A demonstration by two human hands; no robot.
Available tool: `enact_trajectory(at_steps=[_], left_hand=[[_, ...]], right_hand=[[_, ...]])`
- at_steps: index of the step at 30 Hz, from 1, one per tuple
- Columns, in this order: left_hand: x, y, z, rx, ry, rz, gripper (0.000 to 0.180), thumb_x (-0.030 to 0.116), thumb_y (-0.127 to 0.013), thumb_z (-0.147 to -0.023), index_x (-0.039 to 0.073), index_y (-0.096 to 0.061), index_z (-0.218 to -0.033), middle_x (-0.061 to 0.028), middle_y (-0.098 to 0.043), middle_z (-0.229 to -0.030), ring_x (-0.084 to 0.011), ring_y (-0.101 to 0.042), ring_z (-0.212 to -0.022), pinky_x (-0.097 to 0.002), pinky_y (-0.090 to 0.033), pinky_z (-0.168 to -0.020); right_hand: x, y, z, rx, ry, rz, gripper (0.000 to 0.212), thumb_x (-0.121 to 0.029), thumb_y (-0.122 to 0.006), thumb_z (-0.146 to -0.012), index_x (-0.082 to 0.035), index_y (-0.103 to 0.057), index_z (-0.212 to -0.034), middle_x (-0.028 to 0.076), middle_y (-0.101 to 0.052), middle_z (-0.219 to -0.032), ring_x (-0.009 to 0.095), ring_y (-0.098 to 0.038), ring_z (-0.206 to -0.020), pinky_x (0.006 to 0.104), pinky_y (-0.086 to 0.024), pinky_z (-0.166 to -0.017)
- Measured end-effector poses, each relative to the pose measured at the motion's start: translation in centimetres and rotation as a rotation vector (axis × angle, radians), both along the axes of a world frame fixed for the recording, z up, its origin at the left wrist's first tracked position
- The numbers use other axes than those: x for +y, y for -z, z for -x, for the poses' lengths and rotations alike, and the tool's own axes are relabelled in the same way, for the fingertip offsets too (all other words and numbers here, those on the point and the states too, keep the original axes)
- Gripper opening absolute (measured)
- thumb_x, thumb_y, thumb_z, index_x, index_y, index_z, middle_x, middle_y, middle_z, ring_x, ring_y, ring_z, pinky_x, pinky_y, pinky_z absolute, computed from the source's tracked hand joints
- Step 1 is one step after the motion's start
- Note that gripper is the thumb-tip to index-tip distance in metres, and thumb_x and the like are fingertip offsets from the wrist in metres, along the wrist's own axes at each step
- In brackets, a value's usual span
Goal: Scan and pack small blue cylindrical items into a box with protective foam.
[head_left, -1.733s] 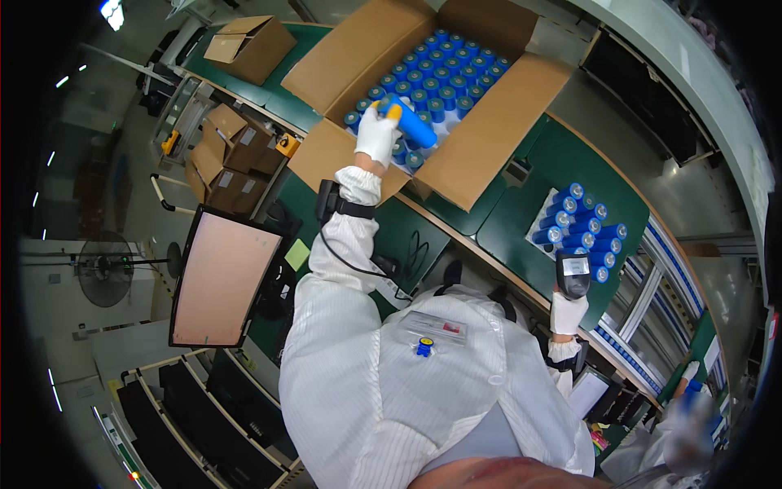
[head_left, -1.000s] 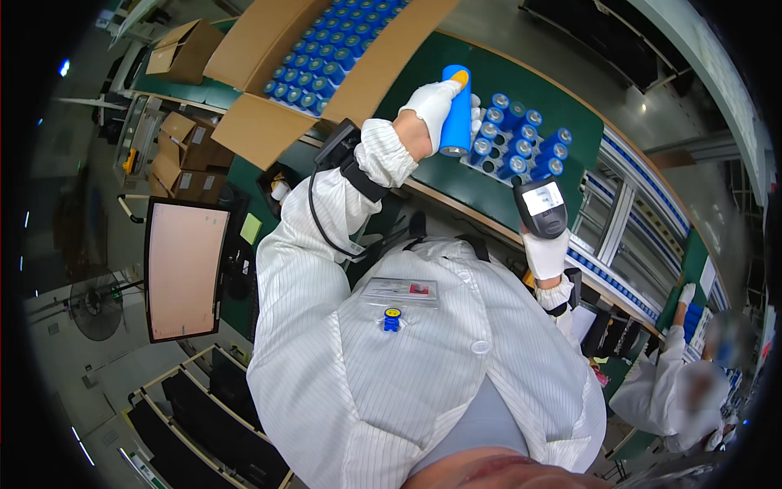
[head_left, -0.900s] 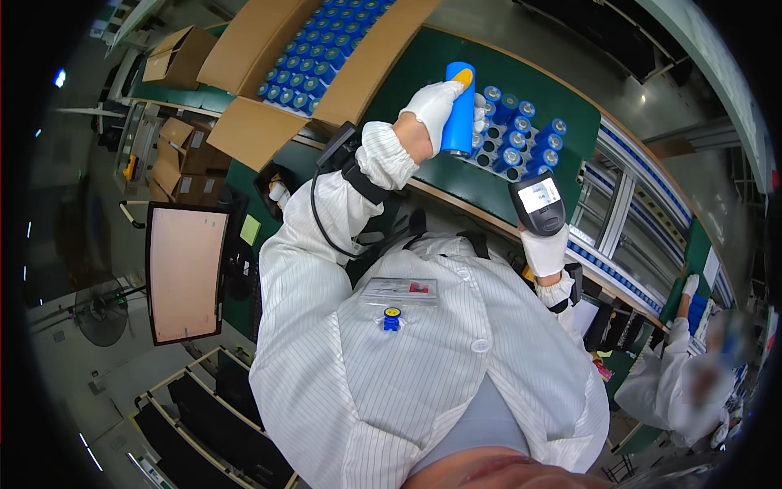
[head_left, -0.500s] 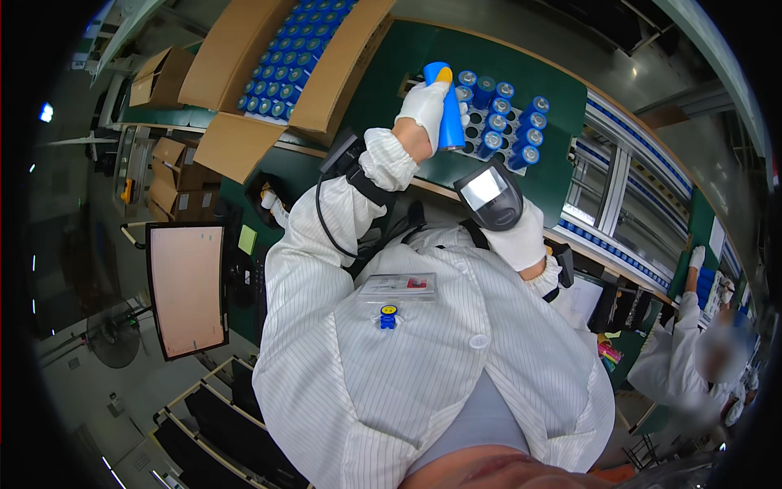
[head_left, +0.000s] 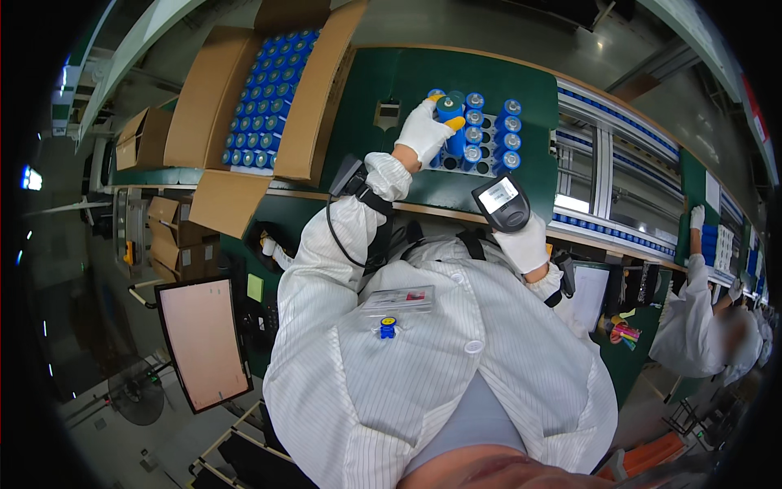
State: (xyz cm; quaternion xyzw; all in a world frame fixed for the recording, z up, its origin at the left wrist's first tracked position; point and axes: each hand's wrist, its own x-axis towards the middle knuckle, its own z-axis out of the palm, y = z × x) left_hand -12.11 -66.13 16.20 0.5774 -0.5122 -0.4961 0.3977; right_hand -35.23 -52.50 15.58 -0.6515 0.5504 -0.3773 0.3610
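My left hand [head_left: 420, 137], in a white glove with yellow fingertips, is closed around a blue cylindrical battery cell [head_left: 450, 111]. The cell stands nearly upright at the left side of a white tray with round holes [head_left: 485, 169]; whether its base sits in a hole is hidden. Other blue cells [head_left: 511, 140] stand in rows in that tray, with some holes between them bare. In my gloved right hand [head_left: 523, 246] is a black handheld barcode scanner [head_left: 511, 215], held in front of the tray near the table's near edge. A pale label shows on the scanner's top.
An open cardboard box [head_left: 314, 122] full of blue cells stands on the green table [head_left: 371, 77], left of my left hand. A small device [head_left: 388, 114] lies between them. Metal conveyor rails [head_left: 603, 163] run at the right. A monitor [head_left: 204, 342] stands lower left; a co-worker [head_left: 692, 318] is far right.
My left hand has turned the cell from a slanted, side-on position to nearly upright at the tray's left side. The scanner stays in my right hand, and the view has shifted a little.
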Motion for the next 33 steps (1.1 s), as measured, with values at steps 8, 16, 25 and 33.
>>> enact_trajectory(at_steps=[8, 16, 25, 33], left_hand=[[-3.5, 6.9, 0.2, -0.880, 0.011, 0.398, 0.038, 0.013, -0.081, -0.072, 0.007, -0.073, -0.109, -0.0092, -0.060, -0.126, -0.0343, -0.052, -0.119, -0.0403, -0.045, -0.101], [-4.1, 7.9, 2.1, -1.139, -0.061, 0.178, 0.041, 0.025, -0.087, -0.066, 0.016, -0.074, -0.104, -0.0053, -0.051, -0.131, -0.0314, -0.046, -0.123, -0.0460, -0.039, -0.101], [-4.7, 7.4, 2.1, -1.169, -0.035, 0.190, 0.045, 0.039, -0.086, -0.068, 0.016, -0.075, -0.106, -0.0085, -0.049, -0.133, -0.0343, -0.044, -0.124, -0.0463, -0.041, -0.100], [-4.6, 8.1, 2.2, -1.071, -0.099, 0.300, 0.037, 0.032, -0.085, -0.068, 0.013, -0.075, -0.098, -0.0048, -0.053, -0.128, -0.0317, -0.045, -0.121, -0.0443, -0.041, -0.098]], right_hand=[[0.2, 1.4, 0.4, 0.040, 0.063, 0.034, 0.029, -0.014, -0.083, -0.069, -0.001, -0.069, -0.091, 0.017, -0.071, -0.083, 0.035, -0.070, -0.078, 0.0373, -0.055, -0.070], [0.3, 2.9, 0.8, 0.053, 0.111, 0.018, 0.029, -0.013, -0.083, -0.068, -0.001, -0.068, -0.090, 0.017, -0.071, -0.082, 0.035, -0.070, -0.078, 0.0378, -0.055, -0.069], [-0.3, 2.9, 0.9, 0.088, 0.122, 0.011, 0.025, -0.011, -0.080, -0.069, 0.000, -0.068, -0.089, 0.018, -0.071, -0.082, 0.036, -0.070, -0.078, 0.0382, -0.055, -0.069], [-1.2, 2.9, 0.5, 0.065, 0.150, 0.008, 0.022, -0.009, -0.078, -0.070, 0.000, -0.069, -0.088, 0.017, -0.071, -0.081, 0.034, -0.071, -0.077, 0.0369, -0.055, -0.069]])
